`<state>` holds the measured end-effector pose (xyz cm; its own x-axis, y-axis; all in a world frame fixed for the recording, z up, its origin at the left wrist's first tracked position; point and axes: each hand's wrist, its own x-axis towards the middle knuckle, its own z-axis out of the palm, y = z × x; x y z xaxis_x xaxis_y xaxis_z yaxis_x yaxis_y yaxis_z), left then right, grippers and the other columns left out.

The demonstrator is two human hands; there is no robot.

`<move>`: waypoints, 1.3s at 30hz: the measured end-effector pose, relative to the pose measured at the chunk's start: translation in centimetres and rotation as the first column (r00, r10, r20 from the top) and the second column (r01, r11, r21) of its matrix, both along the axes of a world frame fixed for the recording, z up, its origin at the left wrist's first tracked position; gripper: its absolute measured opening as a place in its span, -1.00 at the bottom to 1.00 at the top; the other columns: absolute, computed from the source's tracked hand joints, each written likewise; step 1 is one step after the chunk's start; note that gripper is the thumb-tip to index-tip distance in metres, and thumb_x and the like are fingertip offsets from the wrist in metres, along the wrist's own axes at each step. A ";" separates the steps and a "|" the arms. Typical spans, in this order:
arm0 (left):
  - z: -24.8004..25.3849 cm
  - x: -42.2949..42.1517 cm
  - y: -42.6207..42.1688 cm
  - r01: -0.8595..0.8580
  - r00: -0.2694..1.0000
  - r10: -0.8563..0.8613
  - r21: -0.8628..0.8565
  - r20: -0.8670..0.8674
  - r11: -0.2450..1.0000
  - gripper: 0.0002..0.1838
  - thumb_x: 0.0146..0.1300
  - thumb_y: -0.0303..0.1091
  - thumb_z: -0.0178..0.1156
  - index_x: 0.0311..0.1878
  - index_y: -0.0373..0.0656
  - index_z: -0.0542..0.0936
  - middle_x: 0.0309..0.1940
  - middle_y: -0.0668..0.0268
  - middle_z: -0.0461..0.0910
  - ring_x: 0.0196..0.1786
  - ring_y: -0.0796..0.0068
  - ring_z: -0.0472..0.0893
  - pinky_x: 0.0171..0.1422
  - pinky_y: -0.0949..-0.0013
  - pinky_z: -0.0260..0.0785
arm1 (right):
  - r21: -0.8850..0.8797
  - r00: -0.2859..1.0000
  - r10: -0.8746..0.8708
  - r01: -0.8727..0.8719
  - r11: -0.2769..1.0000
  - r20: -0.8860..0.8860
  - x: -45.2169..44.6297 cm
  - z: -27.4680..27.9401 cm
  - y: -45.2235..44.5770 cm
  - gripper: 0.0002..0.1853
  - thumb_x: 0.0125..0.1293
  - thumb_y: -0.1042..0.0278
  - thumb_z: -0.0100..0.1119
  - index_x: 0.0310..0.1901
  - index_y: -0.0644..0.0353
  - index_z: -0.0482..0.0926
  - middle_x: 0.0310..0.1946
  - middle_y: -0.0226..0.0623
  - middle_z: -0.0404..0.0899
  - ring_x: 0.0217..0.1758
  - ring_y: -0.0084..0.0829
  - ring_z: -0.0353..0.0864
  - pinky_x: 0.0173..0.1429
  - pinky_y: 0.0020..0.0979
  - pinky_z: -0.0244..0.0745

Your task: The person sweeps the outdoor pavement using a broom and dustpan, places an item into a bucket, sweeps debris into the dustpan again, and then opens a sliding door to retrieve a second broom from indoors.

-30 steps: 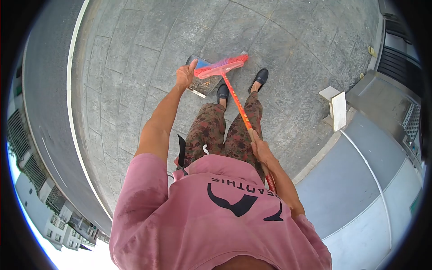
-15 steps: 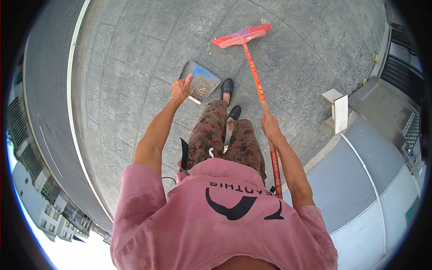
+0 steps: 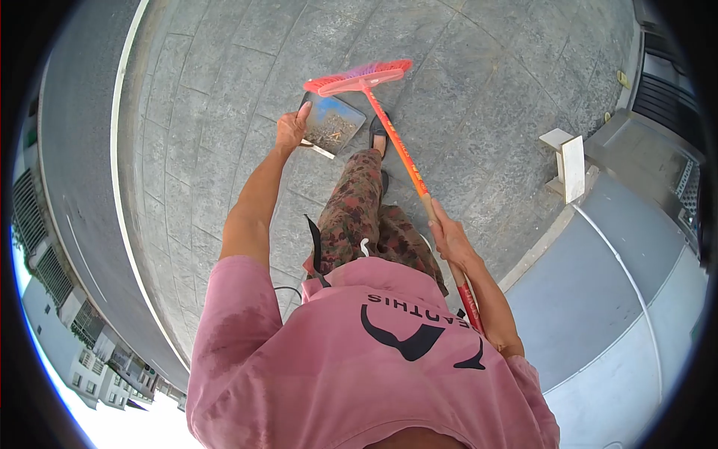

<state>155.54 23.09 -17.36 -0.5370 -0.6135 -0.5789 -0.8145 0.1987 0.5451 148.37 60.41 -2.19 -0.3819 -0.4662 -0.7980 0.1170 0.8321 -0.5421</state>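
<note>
My left hand is closed at the near left side of a dustpan, its thumb pointing forward; the handle is mostly hidden in the grip. Sandy debris and small scraps lie in the pan, over a blue patch. In my right hand is the orange-red stick of a broom, which slants forward and left. Its pink head with red and purple bristles is just beyond the pan's far edge and overlaps it in view.
Grey stone-patterned pavement spreads around my feet; one dark shoe is beside the pan. A white kerb line borders the road at left. At right are a white board stand, a metal ramp and a wall with a white pipe.
The broom head has swung left and nearer, from ahead of my feet to the dustpan's far edge. My right hand has come slightly back. My left hand and the pan moved little; my feet have shifted.
</note>
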 end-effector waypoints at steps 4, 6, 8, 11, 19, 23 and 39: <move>1.5 5.3 1.1 -0.021 0.999 0.021 0.011 -0.047 1.000 -0.29 0.08 0.25 -0.08 -0.67 -0.34 0.50 -0.75 0.14 0.43 -0.55 0.35 0.46 -0.34 0.33 0.30 | 0.013 0.991 -0.096 0.098 0.995 -0.089 -1.5 -0.8 -0.3 -0.48 0.22 0.43 -0.14 0.23 0.07 0.06 -0.65 -0.10 0.34 -0.63 -0.32 0.35 -0.47 -0.29 0.29; 2.5 8.3 1.8 -0.020 0.999 0.020 0.003 -0.047 1.000 -0.30 0.08 0.25 -0.08 -0.70 -0.32 0.49 -0.77 0.16 0.41 -0.57 0.38 0.44 -0.36 0.34 0.29 | 0.030 0.985 -0.121 0.126 0.992 -0.124 -1.9 -1.1 -0.1 -0.49 0.22 0.42 -0.14 0.23 0.08 0.07 -0.63 -0.08 0.36 -0.61 -0.30 0.38 -0.46 -0.28 0.30; 3.9 10.2 2.5 -0.004 0.999 0.004 -0.004 -0.046 1.000 -0.30 0.08 0.26 -0.07 -0.72 -0.32 0.49 -0.78 0.17 0.40 -0.58 0.38 0.44 -0.36 0.34 0.29 | 0.019 0.973 -0.080 0.086 0.996 -0.218 -1.7 -1.9 0.4 -0.50 0.21 0.41 -0.14 0.22 0.10 0.09 -0.60 -0.06 0.40 -0.59 -0.26 0.42 -0.45 -0.28 0.31; 3.8 12.4 2.9 0.012 0.997 -0.015 -0.038 -0.079 0.999 -0.29 0.08 0.25 -0.07 -0.73 -0.33 0.48 -0.79 0.16 0.40 -0.58 0.36 0.45 -0.36 0.34 0.30 | 0.039 0.958 -0.078 0.092 0.995 -0.275 -0.2 -2.6 1.7 -0.51 0.19 0.40 -0.13 0.20 0.11 0.13 -0.56 -0.01 0.44 -0.55 -0.20 0.48 -0.44 -0.28 0.32; 1.7 16.2 3.9 0.027 0.999 -0.027 -0.011 -0.035 1.000 -0.30 0.09 0.25 -0.09 -0.61 -0.35 0.53 -0.72 0.02 0.43 -0.54 0.23 0.48 -0.32 0.26 0.30 | 0.138 0.956 -0.062 0.105 0.985 -0.287 6.0 -9.2 0.9 -0.53 0.17 0.42 -0.14 0.16 0.14 0.16 -0.53 0.09 0.47 -0.42 -0.01 0.52 -0.36 -0.15 0.35; -0.9 17.2 4.9 0.031 0.999 -0.031 -0.025 -0.033 0.999 -0.31 0.10 0.23 -0.10 -0.52 -0.38 0.53 -0.62 -0.14 0.42 -0.46 -0.02 0.48 -0.26 0.18 0.29 | 0.169 0.943 0.067 -0.012 0.986 -0.326 14.9 -9.8 2.2 -0.50 0.16 0.42 -0.16 0.19 0.19 0.11 -0.50 0.16 0.46 -0.45 0.09 0.48 -0.36 -0.13 0.37; -2.6 16.8 3.3 0.080 0.992 -0.089 -0.100 -0.087 0.992 -0.28 0.13 0.23 -0.13 -0.74 -0.33 0.51 -0.75 0.05 0.46 -0.56 0.18 0.50 -0.32 0.24 0.31 | 0.064 0.949 0.065 -0.047 0.997 -0.307 18.3 -6.0 -3.7 -0.54 0.18 0.45 -0.22 0.15 0.23 0.05 -0.55 0.17 0.45 -0.46 0.09 0.48 -0.38 -0.08 0.33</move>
